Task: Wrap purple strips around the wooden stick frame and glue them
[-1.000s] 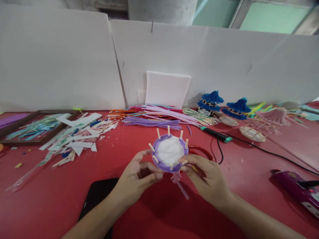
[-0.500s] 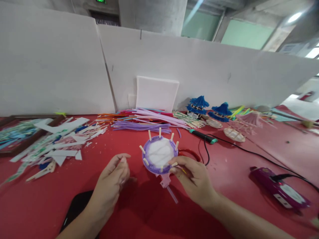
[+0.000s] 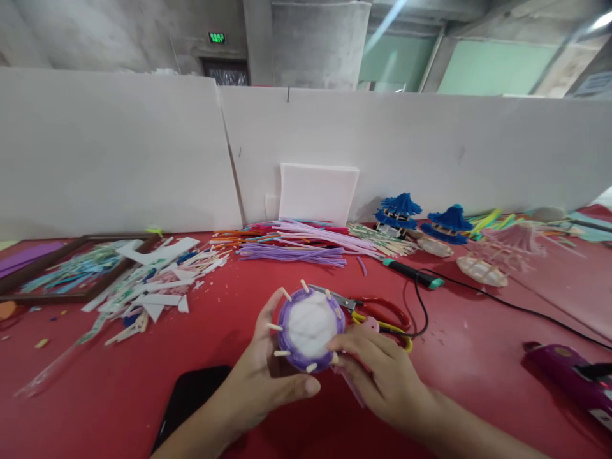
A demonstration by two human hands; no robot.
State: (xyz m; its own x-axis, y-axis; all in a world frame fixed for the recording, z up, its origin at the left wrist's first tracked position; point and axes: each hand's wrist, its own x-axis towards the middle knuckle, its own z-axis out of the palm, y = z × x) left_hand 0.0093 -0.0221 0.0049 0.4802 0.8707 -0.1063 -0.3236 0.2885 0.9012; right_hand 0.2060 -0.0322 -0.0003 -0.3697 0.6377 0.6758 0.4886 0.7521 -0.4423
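A round piece point(image 3: 312, 324) with a white fluffy centre, a purple rim and several short wooden pegs is held above the red table. My left hand point(image 3: 261, 370) cups it from the left and below, thumb stretched along the near side. With thumb and fingers, my right hand point(image 3: 377, 366) pinches its lower right rim beside a peg. Below the piece, a pale pink strip point(image 3: 352, 387) hangs down near my right fingers. Just behind lie scissors with red handles point(image 3: 389, 306), partly hidden by the piece.
Purple pipe cleaners point(image 3: 291, 254) lie at the back under a white panel. Scraps point(image 3: 160, 280) and a brown frame point(image 3: 90, 296) are left. A black phone point(image 3: 194, 395) lies near my left forearm. Right are blue roof-like models point(image 3: 400, 213), a corded black tool point(image 3: 414, 273) and a magenta device point(image 3: 567, 376).
My left hand has moved right and opened around the round piece, which my right hand alone held before. The view has shifted, showing more of the frame at the left.
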